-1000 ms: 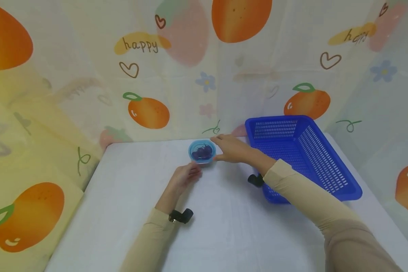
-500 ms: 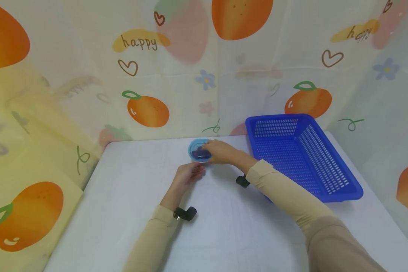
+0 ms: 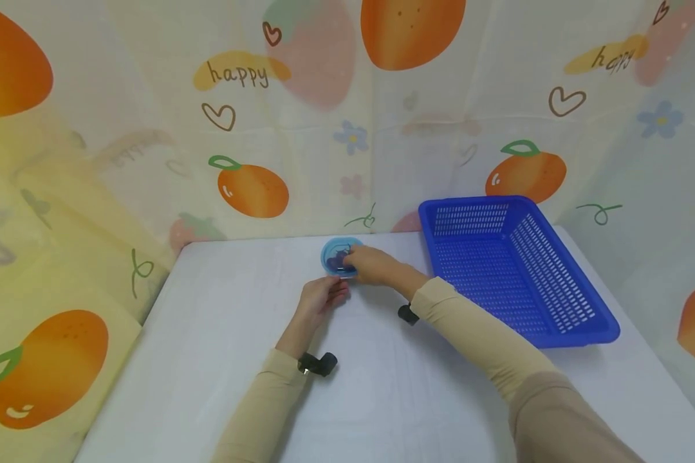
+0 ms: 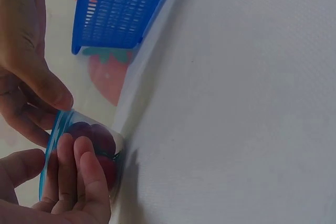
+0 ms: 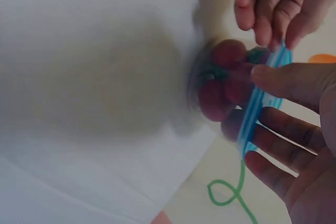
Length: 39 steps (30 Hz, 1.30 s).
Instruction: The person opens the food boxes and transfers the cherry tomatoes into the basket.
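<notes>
Head view: a small clear tub [image 3: 325, 258] of dark red fruits [image 5: 214, 100] sits near the far edge of a white table [image 3: 394, 386]. It looks light, smooth and stiff, perhaps slippery; its blue rim [image 5: 253, 103] seems the surest hold, as the fruits may bruise. The right hand [image 3: 373, 265] pinches that rim; the left hand [image 3: 318, 299] clasps its near edge between thumb and fingers. A blue basket [image 3: 475, 257] stands to the right.

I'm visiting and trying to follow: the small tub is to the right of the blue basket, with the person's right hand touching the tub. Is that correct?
Not quite: the small tub is left of the blue basket, as the head view shows. The right hand is touching the tub.
</notes>
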Each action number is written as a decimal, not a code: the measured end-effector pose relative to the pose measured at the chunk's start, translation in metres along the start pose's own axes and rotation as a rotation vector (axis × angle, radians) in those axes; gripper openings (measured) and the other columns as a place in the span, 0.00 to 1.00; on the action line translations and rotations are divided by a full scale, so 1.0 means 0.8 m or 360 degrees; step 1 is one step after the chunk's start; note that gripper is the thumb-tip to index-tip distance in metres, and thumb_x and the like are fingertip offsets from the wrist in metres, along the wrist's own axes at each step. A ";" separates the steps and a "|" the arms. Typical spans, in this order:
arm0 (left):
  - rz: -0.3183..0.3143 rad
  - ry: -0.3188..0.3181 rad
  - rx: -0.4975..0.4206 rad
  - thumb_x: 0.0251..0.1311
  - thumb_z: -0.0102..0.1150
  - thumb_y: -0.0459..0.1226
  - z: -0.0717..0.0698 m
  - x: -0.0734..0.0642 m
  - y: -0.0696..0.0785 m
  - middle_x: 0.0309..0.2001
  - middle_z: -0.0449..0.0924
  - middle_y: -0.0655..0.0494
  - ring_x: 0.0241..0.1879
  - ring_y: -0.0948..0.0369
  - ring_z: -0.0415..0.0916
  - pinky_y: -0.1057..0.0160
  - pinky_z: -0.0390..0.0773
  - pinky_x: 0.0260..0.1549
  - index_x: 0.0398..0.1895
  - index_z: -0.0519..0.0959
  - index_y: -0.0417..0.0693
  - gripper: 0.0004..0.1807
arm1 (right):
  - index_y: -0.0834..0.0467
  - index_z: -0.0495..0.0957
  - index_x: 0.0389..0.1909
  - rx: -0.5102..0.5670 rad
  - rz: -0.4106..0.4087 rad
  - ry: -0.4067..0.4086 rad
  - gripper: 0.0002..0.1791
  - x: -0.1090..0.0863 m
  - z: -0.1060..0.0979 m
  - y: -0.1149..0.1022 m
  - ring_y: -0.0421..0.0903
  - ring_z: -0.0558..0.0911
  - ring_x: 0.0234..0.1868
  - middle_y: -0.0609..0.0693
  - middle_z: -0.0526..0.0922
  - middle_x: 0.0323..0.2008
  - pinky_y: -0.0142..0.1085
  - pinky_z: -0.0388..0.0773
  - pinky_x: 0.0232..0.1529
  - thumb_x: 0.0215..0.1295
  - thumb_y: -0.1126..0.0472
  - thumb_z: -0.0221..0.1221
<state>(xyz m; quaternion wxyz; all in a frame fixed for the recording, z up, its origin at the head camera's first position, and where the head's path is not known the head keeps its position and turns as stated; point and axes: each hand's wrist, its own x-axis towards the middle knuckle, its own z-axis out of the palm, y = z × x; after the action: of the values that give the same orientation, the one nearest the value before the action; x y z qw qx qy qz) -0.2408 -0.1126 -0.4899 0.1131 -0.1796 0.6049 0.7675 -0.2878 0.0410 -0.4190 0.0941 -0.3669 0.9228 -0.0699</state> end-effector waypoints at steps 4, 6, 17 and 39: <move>0.0003 0.0006 0.0003 0.67 0.52 0.33 0.000 -0.002 -0.002 0.30 0.85 0.55 0.33 0.63 0.84 0.66 0.85 0.41 0.52 0.75 0.28 0.16 | 0.61 0.81 0.49 -0.0046 -0.0029 0.0007 0.16 -0.002 0.004 -0.003 0.51 0.79 0.49 0.55 0.80 0.46 0.43 0.77 0.57 0.58 0.70 0.61; 0.0015 0.0012 -0.0008 0.67 0.52 0.32 0.000 -0.002 -0.003 0.29 0.84 0.56 0.32 0.64 0.84 0.67 0.84 0.41 0.51 0.75 0.28 0.16 | 0.60 0.81 0.49 -0.0072 -0.0048 0.0011 0.16 -0.002 0.005 -0.005 0.52 0.80 0.51 0.55 0.81 0.47 0.43 0.77 0.59 0.59 0.70 0.61; -0.0011 0.0081 -0.0176 0.61 0.57 0.29 0.008 0.004 -0.001 0.35 0.83 0.52 0.37 0.63 0.83 0.64 0.82 0.51 0.49 0.74 0.33 0.13 | 0.60 0.83 0.44 -0.0395 -0.0100 -0.0006 0.10 0.002 0.013 0.000 0.51 0.83 0.48 0.54 0.84 0.44 0.41 0.80 0.56 0.62 0.68 0.58; 0.0013 0.0015 -0.0156 0.60 0.56 0.27 -0.004 0.002 -0.007 0.38 0.83 0.46 0.36 0.61 0.84 0.64 0.84 0.47 0.49 0.71 0.31 0.14 | 0.60 0.82 0.31 -0.0118 -0.0125 0.0047 0.06 0.003 -0.048 0.009 0.44 0.72 0.31 0.50 0.81 0.31 0.35 0.74 0.38 0.58 0.70 0.58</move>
<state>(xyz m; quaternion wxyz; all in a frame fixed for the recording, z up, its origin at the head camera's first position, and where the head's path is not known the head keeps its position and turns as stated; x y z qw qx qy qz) -0.2397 -0.1141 -0.4961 0.0981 -0.1860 0.5679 0.7958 -0.3028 0.0469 -0.3833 0.0639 -0.4050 0.9110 -0.0447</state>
